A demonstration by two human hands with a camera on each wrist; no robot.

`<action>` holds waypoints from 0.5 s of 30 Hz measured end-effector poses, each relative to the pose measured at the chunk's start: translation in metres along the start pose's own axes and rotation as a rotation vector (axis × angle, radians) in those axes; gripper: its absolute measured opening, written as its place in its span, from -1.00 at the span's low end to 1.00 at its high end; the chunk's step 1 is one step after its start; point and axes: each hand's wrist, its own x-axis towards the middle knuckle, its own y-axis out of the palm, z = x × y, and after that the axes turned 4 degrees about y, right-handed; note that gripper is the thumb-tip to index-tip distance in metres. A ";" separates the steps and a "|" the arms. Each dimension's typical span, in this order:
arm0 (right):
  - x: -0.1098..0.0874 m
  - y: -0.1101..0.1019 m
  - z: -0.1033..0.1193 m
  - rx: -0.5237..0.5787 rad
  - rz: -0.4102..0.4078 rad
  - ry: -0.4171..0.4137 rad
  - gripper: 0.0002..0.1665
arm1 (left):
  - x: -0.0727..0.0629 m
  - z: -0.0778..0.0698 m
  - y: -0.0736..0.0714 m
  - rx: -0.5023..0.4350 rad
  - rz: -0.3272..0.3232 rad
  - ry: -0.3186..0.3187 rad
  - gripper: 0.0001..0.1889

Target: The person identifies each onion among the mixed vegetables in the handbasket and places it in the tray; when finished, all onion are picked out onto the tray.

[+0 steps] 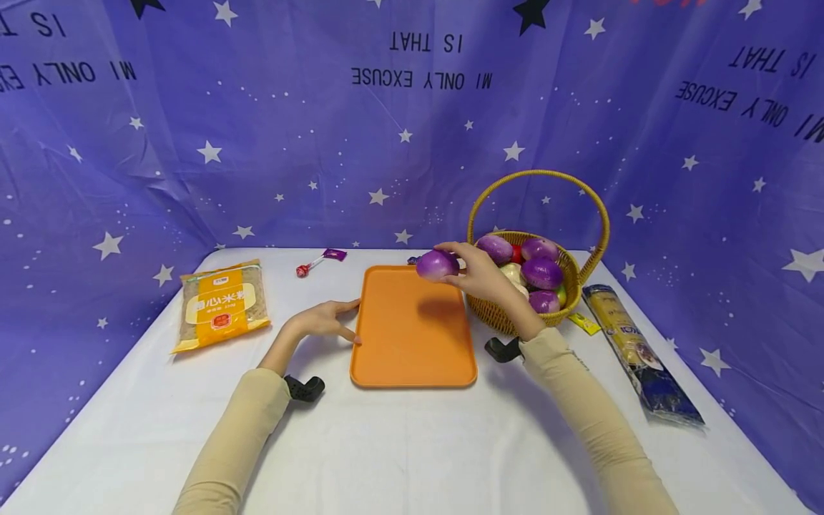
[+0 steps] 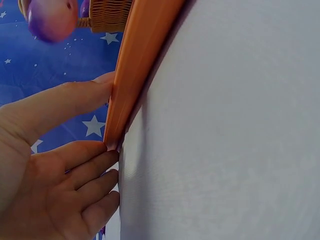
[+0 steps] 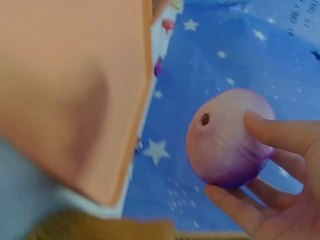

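Observation:
My right hand (image 1: pixel 479 273) holds a purple onion (image 1: pixel 438 265) above the far right part of an orange tray (image 1: pixel 412 357). In the right wrist view the onion (image 3: pixel 225 142) has a pale skin with a small brown spot, and the thumb and fingertips grip its sides. My left hand (image 1: pixel 323 319) rests at the tray's left side. The left wrist view shows its thumb (image 2: pixel 75 100) and fairly straight fingers touching the rim. To the right stands a wicker basket (image 1: pixel 492 315) with several more purple onions (image 1: pixel 542 272), pale vegetables and something red inside.
A yellow rice bag (image 1: pixel 222 306) lies at the left, with a lollipop (image 1: pixel 309 267) beyond the tray's far left. On the right lie a long noodle-like packet (image 1: pixel 637 350) and a small yellow packet (image 1: pixel 584 323). The basket's tall handle (image 1: pixel 537 172) arches upward. A purple starry cloth surrounds the white table.

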 end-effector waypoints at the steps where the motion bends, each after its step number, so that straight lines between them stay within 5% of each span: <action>1: 0.005 0.007 0.000 0.004 0.011 -0.015 -0.34 | 0.000 0.000 0.000 0.000 0.002 0.000 0.02; 6: 0.029 0.040 -0.008 0.026 0.105 -0.032 -0.29 | -0.001 0.000 -0.001 -0.005 0.001 -0.006 0.02; 15: 0.062 0.084 -0.014 0.051 0.151 0.119 -0.30 | 0.000 0.000 0.000 -0.003 -0.006 -0.016 0.03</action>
